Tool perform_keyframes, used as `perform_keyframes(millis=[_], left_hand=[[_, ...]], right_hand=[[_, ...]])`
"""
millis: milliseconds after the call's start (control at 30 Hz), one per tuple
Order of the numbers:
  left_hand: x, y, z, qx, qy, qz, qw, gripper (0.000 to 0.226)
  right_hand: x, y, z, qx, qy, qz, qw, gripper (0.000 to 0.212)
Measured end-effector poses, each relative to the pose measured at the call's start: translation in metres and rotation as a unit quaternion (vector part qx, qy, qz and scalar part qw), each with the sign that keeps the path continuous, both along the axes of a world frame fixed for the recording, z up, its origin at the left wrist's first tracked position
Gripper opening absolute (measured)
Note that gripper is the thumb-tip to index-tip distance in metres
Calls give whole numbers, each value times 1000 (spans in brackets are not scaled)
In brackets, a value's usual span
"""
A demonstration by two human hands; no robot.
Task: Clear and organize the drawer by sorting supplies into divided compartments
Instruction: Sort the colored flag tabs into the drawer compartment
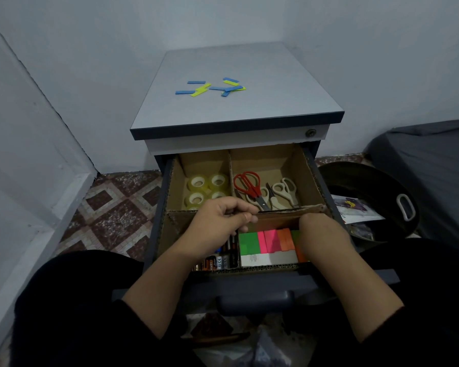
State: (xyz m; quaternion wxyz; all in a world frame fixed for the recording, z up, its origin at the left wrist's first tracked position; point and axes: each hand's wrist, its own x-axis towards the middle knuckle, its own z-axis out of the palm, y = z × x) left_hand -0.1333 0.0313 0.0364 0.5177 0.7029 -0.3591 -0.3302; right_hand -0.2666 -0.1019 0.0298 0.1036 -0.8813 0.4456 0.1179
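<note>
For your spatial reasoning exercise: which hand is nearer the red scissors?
Left. The left hand lies just in front of the red scissors; the right hand sits farther right, over the sticky notes.

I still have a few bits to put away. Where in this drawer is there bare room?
Bare cardboard shows behind the scissors in the back right compartment, and behind the tape rolls back left. The front is crowded: batteries, sticky notes, left hand, right hand.

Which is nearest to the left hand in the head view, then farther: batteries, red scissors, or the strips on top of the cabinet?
From the left hand:
1. Batteries, just under it, front left compartment.
2. Red scissors, back right compartment.
3. Strips, on the cabinet top, farthest.
</note>
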Motion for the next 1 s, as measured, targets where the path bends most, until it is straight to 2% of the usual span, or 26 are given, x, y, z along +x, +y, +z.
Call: perform_keyframes(millis=[300,433,500,567,633,767,1000], left_hand=[[2,1,0,-21,10,9,1000,19],[5,1,0,-40,25,39,998,20],[8,0,-1,-55,44,64,995,19],[9,0,-2,-65,64,90,992,18],[10,0,-2,-69,78,111,988,18],[11,1,-3,-67,81,128,986,17],[11,0,-2,-68,81,120,987,17]], right_hand=[[-2,1,5,-7,7,-5,1000,15],[-5,-7,17,-14,-37,16,999,14],[-3,-5,27,96,-88,10,991,15],[3,4,30,235,-136,-2,962,12],[12,15,24,287,-142,12,947,7],[32,31,4,239,-120,66,961,10],[43,38,-8,159,-98,102,977,22]])
